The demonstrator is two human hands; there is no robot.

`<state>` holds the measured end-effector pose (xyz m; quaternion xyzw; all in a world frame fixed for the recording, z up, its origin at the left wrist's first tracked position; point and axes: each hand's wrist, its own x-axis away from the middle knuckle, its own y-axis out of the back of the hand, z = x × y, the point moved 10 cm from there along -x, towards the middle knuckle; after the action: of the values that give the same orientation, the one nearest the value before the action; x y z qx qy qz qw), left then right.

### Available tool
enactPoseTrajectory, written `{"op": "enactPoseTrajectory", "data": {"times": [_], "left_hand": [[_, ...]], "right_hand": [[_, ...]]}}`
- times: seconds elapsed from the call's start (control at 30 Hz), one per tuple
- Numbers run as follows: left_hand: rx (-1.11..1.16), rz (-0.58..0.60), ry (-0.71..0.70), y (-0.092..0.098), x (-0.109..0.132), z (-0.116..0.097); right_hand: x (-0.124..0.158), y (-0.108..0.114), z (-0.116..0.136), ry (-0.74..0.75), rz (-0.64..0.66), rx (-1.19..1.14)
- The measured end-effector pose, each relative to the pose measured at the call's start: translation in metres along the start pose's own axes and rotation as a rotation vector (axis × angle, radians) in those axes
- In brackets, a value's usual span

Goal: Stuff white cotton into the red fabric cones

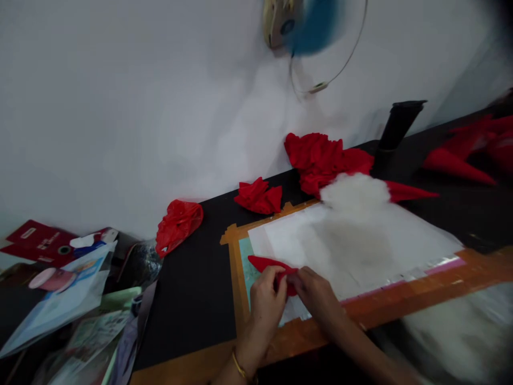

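A small red cloth piece (264,262) with a pointed end lies between my hands, above the near left corner of the white sheet (276,230). My left hand (267,291) has its fingers closed on the cloth, and a gold bangle circles that wrist. From the right, my right hand (312,289) pinches the same cloth, its fingertips close to those of my left hand. Farther back, a tuft of white stuffing (355,190) rests at the sheet's far edge, beside a red cone (412,192).
Red cloth heaps (316,160) and a smaller red bundle (259,197) lie along the wall. A red plastic bag (178,224) sits left, a black cup (401,125) back right. More stuffing (465,331) is below the front edge. A blurred blue fan (316,27) hangs above.
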<state>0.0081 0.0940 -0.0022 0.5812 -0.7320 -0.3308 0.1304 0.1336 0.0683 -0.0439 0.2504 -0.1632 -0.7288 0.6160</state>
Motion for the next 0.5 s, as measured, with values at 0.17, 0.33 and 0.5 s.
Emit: {"op": "enactPoseTrajectory", "data": {"times": [0.17,0.33,0.5], "left_hand": [[0.01,-0.007,-0.041,-0.002,0.003,-0.003],[0.005,0.018,-0.144,-0.004,0.005,-0.019],[-0.127,0.138,-0.385,-0.013,0.023,-0.054]], "right_hand": [[-0.007,-0.011,-0.003,-0.011,0.109,-0.17],[0.002,-0.03,-0.004,-0.158,0.201,-0.489],[0.004,-0.03,-0.002,-0.221,0.053,-0.714]]}}
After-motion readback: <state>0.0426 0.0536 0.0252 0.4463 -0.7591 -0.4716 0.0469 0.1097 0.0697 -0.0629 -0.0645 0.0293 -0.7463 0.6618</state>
